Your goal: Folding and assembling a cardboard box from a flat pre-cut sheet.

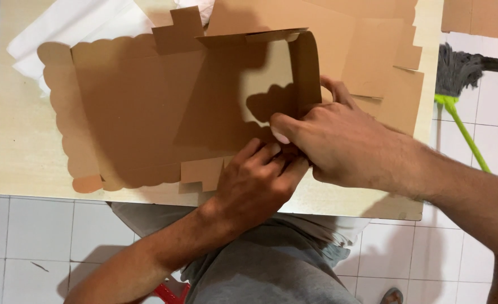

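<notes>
A brown cardboard box blank (pixel 130 107) with scalloped edges lies on a pale wooden table (pixel 23 163). Its right part is folded up into raised walls (pixel 305 67). My left hand (pixel 257 183) presses on the near right corner of the box, fingers curled on the cardboard. My right hand (pixel 330 141) grips the same corner from the right, thumb inside the box and fingers around the upright side wall. Both hands touch each other at that corner.
More flat brown cardboard pieces (pixel 378 50) lie stacked at the table's far right. White paper sheets (pixel 74 25) lie at the far left. A mop with a green handle (pixel 457 112) rests on the white tiled floor to the right.
</notes>
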